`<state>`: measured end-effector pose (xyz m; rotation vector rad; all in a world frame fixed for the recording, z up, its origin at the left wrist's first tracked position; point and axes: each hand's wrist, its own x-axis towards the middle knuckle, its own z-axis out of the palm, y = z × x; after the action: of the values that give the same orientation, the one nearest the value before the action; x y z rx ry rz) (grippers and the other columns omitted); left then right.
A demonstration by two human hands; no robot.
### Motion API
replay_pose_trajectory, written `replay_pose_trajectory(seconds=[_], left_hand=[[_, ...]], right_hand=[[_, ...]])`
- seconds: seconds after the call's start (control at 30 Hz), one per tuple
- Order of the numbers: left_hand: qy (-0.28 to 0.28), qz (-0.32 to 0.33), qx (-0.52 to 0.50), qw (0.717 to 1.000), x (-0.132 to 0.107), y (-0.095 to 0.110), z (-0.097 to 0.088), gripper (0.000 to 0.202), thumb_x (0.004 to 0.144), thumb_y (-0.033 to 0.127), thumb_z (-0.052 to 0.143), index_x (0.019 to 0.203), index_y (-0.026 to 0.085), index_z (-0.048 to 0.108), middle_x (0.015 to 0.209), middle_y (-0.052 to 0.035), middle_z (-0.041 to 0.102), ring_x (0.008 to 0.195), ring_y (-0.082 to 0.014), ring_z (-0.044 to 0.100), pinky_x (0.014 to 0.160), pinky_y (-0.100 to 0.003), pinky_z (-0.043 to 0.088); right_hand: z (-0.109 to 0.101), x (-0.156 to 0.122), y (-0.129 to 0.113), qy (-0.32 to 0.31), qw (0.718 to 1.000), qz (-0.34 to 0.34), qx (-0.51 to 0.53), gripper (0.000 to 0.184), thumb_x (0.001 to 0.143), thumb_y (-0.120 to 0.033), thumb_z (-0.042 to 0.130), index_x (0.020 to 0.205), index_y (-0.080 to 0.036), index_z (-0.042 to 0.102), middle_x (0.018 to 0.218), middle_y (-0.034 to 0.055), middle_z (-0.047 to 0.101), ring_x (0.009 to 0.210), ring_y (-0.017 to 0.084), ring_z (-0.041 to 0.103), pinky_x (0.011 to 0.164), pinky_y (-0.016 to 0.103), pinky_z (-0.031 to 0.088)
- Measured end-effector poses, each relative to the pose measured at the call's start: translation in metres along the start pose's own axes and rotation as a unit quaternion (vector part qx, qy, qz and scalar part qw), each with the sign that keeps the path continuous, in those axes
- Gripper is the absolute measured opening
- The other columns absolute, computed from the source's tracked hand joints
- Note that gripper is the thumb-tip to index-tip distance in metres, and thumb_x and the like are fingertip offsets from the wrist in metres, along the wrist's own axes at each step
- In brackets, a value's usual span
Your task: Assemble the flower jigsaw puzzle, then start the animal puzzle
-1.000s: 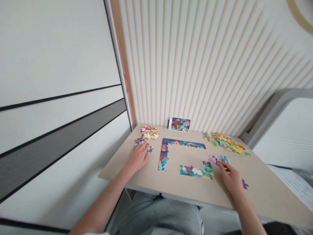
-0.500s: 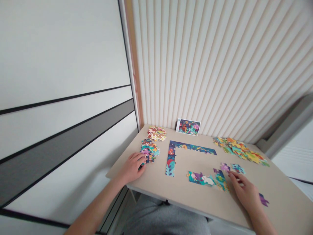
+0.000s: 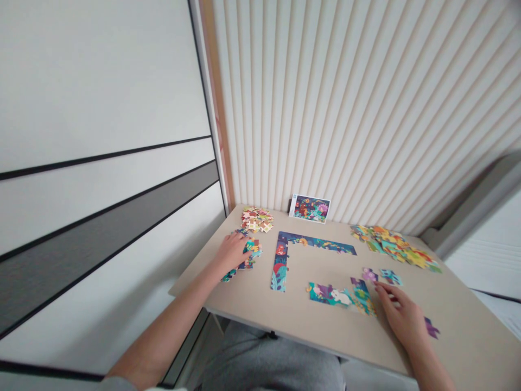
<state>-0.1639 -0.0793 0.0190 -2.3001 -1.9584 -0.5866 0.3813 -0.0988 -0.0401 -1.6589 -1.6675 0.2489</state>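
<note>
Left hand: yours, (image 3: 233, 252) lying over the dark pile (image 3: 254, 248), fingers slightly spread; you cannot tell from here whether they hold a piece.
Right hand: yours, (image 3: 402, 312) low over the table (image 3: 317, 269), thumb and index finger narrowed at the lower edge of the pink piece (image 3: 369, 273); whether they grip it, cannot tell.
Pink piece: 1, at your right fingertips, just beyond the upper end of the right block (image 3: 363, 297); whether the 2 are joined, cannot tell.
Blue cluster: (image 3: 391, 277) just right of the pink piece, lying flat.
Purple piece: (image 3: 431, 328) beside your right wrist, partly hidden by it.
L border: (image 3: 317, 242) 2 arms, 1 along the far side, 1 coming toward you on the left.
Near strip: (image 3: 329, 294) flat, a white animal on it, its right end against the right block, its left end apart from the L border.
Red pile: (image 3: 257, 219) far left, beyond the dark pile.
Yellow pile: (image 3: 394, 247) far right, loose pieces overlapping.
Card: 1, (image 3: 310, 208) propped near the ribbed wall (image 3: 285, 108), a colourful picture facing you.
</note>
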Motion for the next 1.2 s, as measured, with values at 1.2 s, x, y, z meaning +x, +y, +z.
replay_pose_trajectory(seconds=[1.2], left_hand=[[-0.03,-0.075,-0.326,0.942,-0.065,0.182,0.027,0.023,0.093,0.032,0.059,0.08,0.019,0.072,0.08,-0.0054,0.076,0.076,-0.0207,0.07,0.071,-0.029,0.045]], right_hand=[[0.001,-0.002,-0.013,-0.019,0.999,-0.029,0.008,0.046,0.094,-0.054,0.05,0.107,-0.018,0.075,0.108,0.0122,0.075,0.089,0.027,0.067,0.084,0.041,0.052]])
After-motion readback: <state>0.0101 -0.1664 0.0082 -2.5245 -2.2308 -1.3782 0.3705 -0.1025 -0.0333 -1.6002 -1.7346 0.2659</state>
